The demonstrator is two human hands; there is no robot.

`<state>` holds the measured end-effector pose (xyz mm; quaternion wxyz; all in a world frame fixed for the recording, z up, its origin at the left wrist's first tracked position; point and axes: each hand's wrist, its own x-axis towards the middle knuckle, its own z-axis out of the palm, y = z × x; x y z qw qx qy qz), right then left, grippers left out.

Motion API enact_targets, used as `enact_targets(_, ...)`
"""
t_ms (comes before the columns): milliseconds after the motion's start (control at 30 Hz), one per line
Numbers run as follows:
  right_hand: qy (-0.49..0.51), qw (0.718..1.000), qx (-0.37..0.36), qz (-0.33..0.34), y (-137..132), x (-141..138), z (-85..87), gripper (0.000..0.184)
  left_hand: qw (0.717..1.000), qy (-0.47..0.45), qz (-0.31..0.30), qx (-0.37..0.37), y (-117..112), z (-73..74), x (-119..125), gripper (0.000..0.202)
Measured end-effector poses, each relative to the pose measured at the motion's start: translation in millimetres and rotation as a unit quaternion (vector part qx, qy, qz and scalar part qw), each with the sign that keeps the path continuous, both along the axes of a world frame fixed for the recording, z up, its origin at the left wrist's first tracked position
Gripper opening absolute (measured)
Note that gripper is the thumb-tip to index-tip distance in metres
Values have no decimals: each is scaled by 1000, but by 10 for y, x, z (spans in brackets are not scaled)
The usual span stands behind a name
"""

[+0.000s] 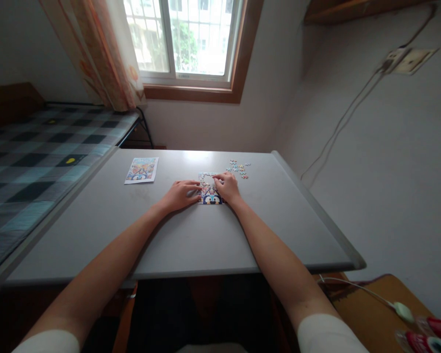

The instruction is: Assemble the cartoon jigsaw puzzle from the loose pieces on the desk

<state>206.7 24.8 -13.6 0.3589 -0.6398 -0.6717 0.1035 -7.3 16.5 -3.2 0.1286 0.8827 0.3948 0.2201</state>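
A partly assembled jigsaw puzzle [212, 199] lies on the grey table, with a dark blue cartoon face along its lower edge and a gap in its upper middle. My left hand [183, 194] rests flat at the puzzle's left edge, fingers stretched out and fingertips touching it. Over the puzzle's right side, my right hand [228, 187] is closed in a pinch on what looks like a small puzzle piece, mostly hidden by the fingers. Several loose puzzle pieces [241, 167] are scattered beyond my right hand.
A printed picture card [141, 170] lies on the table [206, 240] at the left. A bed with a checked cover [59, 137] stands beyond the table's left edge. On the right are a wall, a hanging cable [334, 135] and a low wooden stool [382, 299].
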Motion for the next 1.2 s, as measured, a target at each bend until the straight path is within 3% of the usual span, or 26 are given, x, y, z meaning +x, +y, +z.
enact_targets(300,-12,998,-9,61,-54,-47,45,18,1000,2,0,10,-18,18,7,36)
enact_targets(667,-45,996,-30,74,-65,-53,53,17,1000,-2,-2,7,-16,15,4,36)
enact_targets(1033,-179,974,4,137,-160,-82,213,19,1000,1,2,13,-29,14,6,35)
enact_targets(1200,-182,973,7,143,-157,-91,174,21,1000,-2,3,16,-27,7,8,35)
